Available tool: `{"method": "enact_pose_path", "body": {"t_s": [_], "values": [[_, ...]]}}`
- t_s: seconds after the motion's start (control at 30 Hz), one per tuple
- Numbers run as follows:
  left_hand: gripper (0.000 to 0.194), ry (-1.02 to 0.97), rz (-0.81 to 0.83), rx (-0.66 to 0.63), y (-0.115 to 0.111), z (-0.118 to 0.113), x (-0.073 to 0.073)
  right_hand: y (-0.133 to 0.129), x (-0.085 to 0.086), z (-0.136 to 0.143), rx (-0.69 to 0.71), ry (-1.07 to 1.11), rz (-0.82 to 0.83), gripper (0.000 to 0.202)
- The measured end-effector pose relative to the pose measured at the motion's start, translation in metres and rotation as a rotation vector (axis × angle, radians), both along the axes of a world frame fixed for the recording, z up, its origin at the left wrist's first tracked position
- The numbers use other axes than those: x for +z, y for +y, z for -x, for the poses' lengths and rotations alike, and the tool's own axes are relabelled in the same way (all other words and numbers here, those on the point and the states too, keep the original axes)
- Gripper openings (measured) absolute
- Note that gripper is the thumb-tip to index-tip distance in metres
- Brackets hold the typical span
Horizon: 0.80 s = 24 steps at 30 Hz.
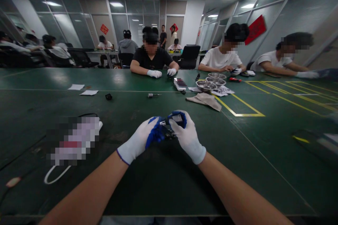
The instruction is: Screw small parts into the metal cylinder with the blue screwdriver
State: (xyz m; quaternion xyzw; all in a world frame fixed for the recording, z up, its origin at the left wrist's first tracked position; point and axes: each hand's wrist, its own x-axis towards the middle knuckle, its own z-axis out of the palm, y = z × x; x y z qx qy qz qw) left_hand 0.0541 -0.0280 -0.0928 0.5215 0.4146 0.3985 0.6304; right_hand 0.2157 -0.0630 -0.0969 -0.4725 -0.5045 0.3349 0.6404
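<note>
Both of my hands wear white gloves with blue palms and meet over the green table. My right hand is closed around a small black block with a grey label, which looks like a power adapter. Opposite it, my left hand has its fingers curled, and shiny metal prongs show at the fingertips. What these prongs belong to is hidden by the glove. Between and just below the hands are small dark parts with metal bits; I cannot tell whether they are held or lie on the table.
Left of my arms lies a blurred-out pack with a white loop. Ahead are a small black part, a metal cylinder with a thin shaft, a beige cloth and steel bowls. Several people sit across the table.
</note>
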Motion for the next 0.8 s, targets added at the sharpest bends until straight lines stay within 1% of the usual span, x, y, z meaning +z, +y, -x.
{"method": "enact_pose_path", "body": {"t_s": [0.07, 0.1, 0.17, 0.2, 0.27, 0.33, 0.37, 0.4, 0.47, 0.53, 0.6, 0.67, 0.73, 0.8], "values": [[0.04, -0.004, -0.123, -0.014, -0.005, 0.0, 0.007, 0.002, -0.001, -0.001, -0.007, 0.029, -0.005, 0.038], [0.042, -0.007, -0.138, -0.023, -0.007, -0.001, 0.009, 0.003, -0.002, -0.001, -0.004, 0.035, -0.005, 0.038], [0.033, 0.033, -0.139, -0.028, -0.01, 0.0, 0.01, 0.004, -0.002, -0.003, -0.006, 0.044, -0.007, 0.038], [0.032, 0.049, -0.1, -0.031, -0.009, 0.0, 0.008, 0.005, -0.002, -0.004, -0.015, 0.051, -0.009, 0.038], [0.039, 0.053, 0.041, -0.027, -0.006, 0.002, 0.005, 0.008, -0.001, -0.007, -0.047, 0.081, -0.013, 0.038], [0.042, 0.024, 0.151, 0.02, 0.0, 0.004, 0.002, 0.011, -0.001, -0.011, -0.087, 0.121, -0.016, 0.039], [0.04, 0.0, 0.164, 0.061, 0.003, 0.005, 0.002, 0.012, -0.001, -0.013, -0.103, 0.136, -0.014, 0.04], [0.038, -0.033, 0.147, 0.109, 0.005, 0.005, 0.002, 0.012, 0.0, -0.013, -0.113, 0.146, -0.009, 0.041], [0.033, -0.119, 0.054, 0.185, 0.006, 0.004, 0.004, 0.011, 0.0, -0.012, -0.102, 0.143, 0.004, 0.042], [0.039, -0.184, -0.035, 0.168, 0.002, 0.001, 0.006, 0.006, 0.0, -0.006, -0.038, 0.112, 0.023, 0.041], [0.052, -0.197, -0.083, 0.086, -0.004, -0.002, 0.008, 0.0, 0.0, 0.001, 0.046, 0.08, 0.039, 0.04], [0.06, -0.183, -0.12, 0.04, -0.009, -0.004, 0.007, -0.004, 0.001, 0.008, 0.087, 0.061, 0.054, 0.04], [0.062, -0.178, -0.154, 0.07, -0.01, -0.005, 0.006, -0.006, 0.001, 0.011, 0.092, 0.057, 0.045, 0.039], [0.06, -0.171, -0.164, 0.114, -0.006, -0.004, 0.003, -0.004, 0.0, 0.012, 0.082, 0.057, 0.024, 0.037]]}}
